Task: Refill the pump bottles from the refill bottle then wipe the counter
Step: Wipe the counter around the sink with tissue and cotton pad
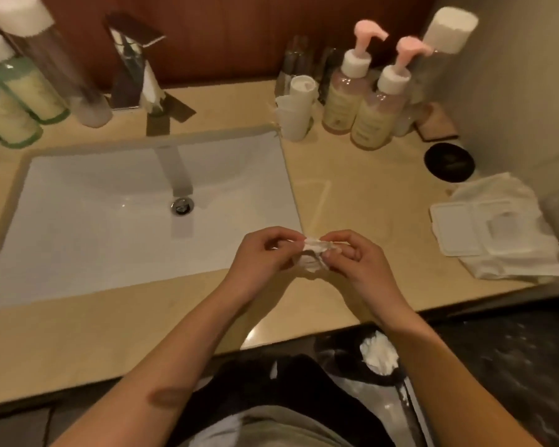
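Currently left hand (261,253) and right hand (352,258) both pinch a small crumpled white tissue wad (313,254) between them, above the beige stone counter (352,201) edge. Looks light, soft, tearable; bunch it under the fingertips.

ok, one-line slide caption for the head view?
Both hands, left hand and right hand, pinch a crumpled white tissue over the counter beside the sink; two pump bottles stand behind.
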